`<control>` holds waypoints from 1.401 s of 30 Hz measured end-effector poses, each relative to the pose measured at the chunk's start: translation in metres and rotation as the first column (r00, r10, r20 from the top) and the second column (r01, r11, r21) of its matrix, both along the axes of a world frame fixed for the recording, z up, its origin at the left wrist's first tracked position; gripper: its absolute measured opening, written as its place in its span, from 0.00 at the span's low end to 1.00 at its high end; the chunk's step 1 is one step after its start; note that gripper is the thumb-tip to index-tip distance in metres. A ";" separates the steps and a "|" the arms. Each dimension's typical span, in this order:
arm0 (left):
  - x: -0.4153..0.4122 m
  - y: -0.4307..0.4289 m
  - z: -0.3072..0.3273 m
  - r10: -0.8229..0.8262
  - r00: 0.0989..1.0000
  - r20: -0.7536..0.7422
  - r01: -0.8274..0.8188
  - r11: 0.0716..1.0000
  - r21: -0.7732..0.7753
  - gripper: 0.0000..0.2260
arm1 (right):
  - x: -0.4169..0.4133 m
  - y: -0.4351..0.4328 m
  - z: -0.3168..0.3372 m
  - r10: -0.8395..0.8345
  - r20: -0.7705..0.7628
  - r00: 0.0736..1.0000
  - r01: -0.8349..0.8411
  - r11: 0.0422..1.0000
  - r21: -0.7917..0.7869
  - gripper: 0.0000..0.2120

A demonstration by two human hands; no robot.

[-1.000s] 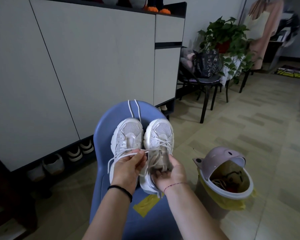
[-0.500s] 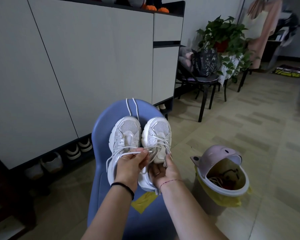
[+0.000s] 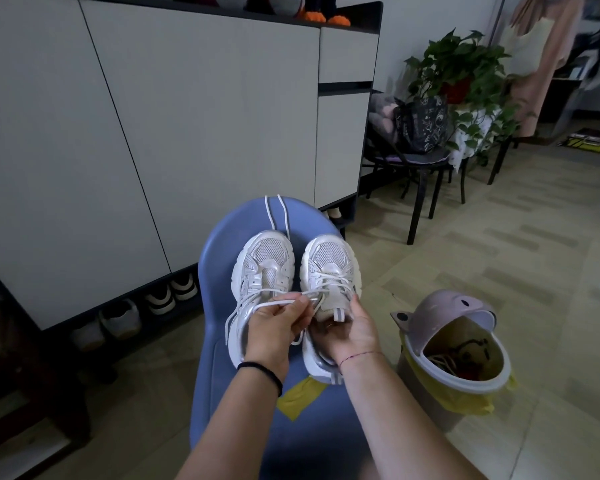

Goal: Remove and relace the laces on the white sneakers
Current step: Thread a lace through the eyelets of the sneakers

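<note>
Little has shifted: the left hand (image 3: pixel 278 323) keeps its pinch on the loose lace (image 3: pixel 253 307) of the right sneaker (image 3: pixel 329 265), while the right hand (image 3: pixel 352 332) stays curled round that shoe's near end, steadying it. Both shoes sit toes far on the blue chair (image 3: pixel 219 251), the left sneaker (image 3: pixel 264 268) just beside its mate. Crossings remain over the right tongue, so unlacing looks only part done.
</note>
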State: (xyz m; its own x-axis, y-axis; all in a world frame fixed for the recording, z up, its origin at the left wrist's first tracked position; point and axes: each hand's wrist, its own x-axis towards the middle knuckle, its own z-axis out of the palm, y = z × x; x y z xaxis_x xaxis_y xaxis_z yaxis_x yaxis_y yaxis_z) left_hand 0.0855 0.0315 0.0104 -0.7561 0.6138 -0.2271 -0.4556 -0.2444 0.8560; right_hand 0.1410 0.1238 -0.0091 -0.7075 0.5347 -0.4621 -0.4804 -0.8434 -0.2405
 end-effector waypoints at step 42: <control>0.019 0.005 0.031 0.035 0.755 -0.655 -0.155 0.980 -0.127 0.11 | 0.053 -0.022 0.045 0.078 -0.061 0.995 -0.049 0.924 0.380 0.24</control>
State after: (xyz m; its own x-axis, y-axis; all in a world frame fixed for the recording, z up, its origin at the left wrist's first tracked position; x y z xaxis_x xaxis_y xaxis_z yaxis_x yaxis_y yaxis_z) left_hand 0.1049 0.0361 0.0409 -0.8107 0.5303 0.2481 0.2394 -0.0865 0.9671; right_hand 0.1936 0.1014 0.0363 -0.7697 0.6123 -0.1808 -0.4574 -0.7264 -0.5130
